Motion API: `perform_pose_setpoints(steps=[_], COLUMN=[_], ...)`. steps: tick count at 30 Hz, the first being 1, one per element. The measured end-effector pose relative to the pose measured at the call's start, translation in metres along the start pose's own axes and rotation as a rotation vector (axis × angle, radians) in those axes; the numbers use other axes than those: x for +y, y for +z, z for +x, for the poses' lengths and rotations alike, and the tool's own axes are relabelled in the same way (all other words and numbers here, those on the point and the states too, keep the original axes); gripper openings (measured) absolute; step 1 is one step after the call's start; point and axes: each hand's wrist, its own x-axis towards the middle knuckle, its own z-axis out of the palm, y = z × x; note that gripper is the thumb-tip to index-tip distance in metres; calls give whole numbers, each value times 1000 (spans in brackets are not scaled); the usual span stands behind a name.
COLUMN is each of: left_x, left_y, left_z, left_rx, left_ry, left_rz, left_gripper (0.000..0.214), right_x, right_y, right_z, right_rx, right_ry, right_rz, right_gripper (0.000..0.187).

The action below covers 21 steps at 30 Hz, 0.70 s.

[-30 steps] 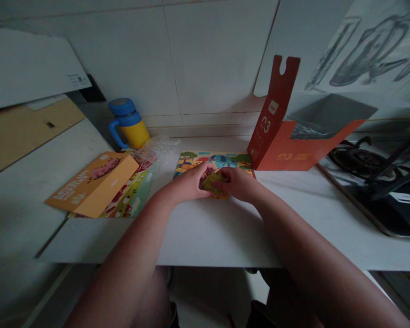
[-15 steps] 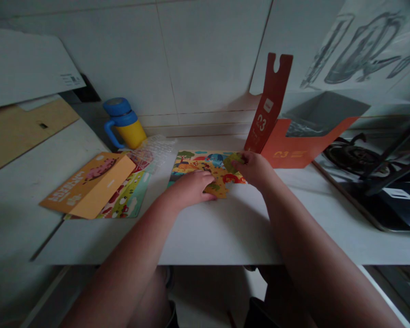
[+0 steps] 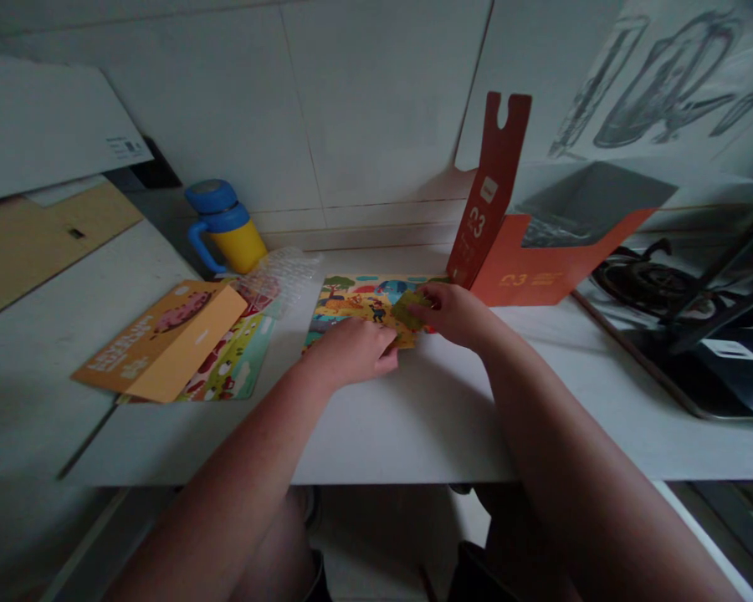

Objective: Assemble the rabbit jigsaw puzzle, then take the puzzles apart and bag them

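A colourful picture puzzle [image 3: 351, 303] lies flat on the white counter [image 3: 414, 418] in front of me. My left hand [image 3: 351, 351] rests on its near edge, fingers curled and pressed onto the board. My right hand [image 3: 455, 311] is over the puzzle's right side, pinching a yellow-green puzzle piece [image 3: 407, 308] just above the board. The part of the puzzle under both hands is hidden.
An open red cardboard box [image 3: 514, 259] stands right behind my right hand. To the left lie an orange box [image 3: 163, 339] on a colourful card, a clear plastic tray [image 3: 289, 272] and a blue-and-yellow mug [image 3: 226, 226]. A gas stove [image 3: 683, 309] fills the right side.
A second ago both hands held the piece together at the puzzle's near edge. The right hand carried it to the far right, then back leftward; the left hand settled on the near edge.
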Motion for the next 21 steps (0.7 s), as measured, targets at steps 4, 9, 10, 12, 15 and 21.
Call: perform_pose_setpoints(steps=[4,9,10,12,15,21], left_x=[-6,-17,-18,-22,-30,-54], left_y=[5,9,9,11,13,10], left_z=[3,6,7,8,7,-7], left_rx=[113,218,231,260,308,70], left_ry=[-49,-121,-130,-157,-215,-128], left_rz=[-22,-147,-177,-248,-397,-410], left_gripper=[25,15,13,8,6,41], right_x=[-2,-8,-9,-12,-15,-11], right_y=[4,3,3,3,5,8], right_z=[-3,-7,-7,-8,-7,-3], right_rx=[-33,-74,-84,-106,-84,79], right_ry=[-143,-202,-215,-245,-258,-140], right_rz=[82,52,47,39,-48,-139], right_gripper=[15,34,39,36,20,20])
